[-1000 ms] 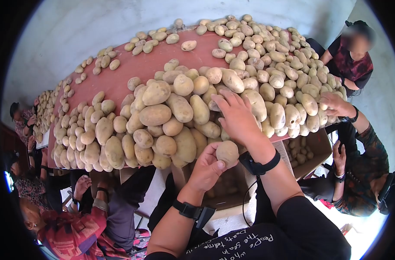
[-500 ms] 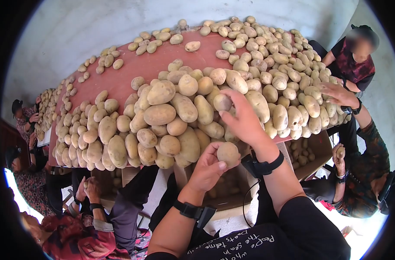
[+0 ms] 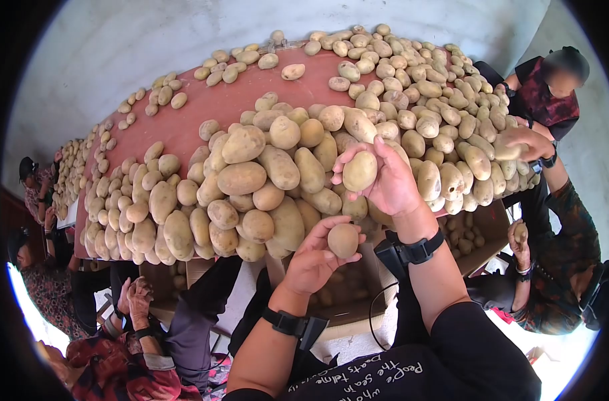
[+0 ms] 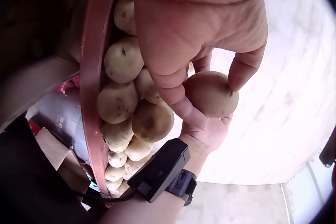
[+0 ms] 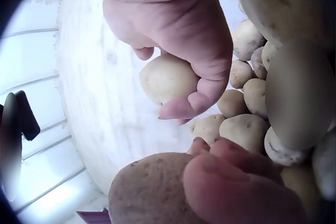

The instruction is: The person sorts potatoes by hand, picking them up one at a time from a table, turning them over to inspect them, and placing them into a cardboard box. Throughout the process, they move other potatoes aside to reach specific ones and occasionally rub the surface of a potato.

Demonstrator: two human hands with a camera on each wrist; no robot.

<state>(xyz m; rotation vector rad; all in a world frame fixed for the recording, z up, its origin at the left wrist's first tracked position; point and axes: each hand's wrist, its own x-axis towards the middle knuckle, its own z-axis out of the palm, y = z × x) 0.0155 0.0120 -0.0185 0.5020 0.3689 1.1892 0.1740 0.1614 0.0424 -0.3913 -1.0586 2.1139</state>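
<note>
My left hand grips a round brown potato between thumb and fingers, above an open box at the table's near edge. In the left wrist view the fingers curl around this potato. Slightly higher and to the right, my right hand holds a paler oval potato, palm turned up, in front of the heap. The right wrist view shows its fingers bent about the pale potato, while the left hand's blurred fingers appear below, close to the camera.
A large heap of potatoes covers much of the red table, reaching its near edge. Cardboard boxes holding potatoes stand beneath that edge. Several people sit around the table, one at right. A cable hangs by my right arm.
My right hand reached into the heap, picked up a potato, then drew it back and turned palm up. The left hand keeps its potato, shifting slightly left.
</note>
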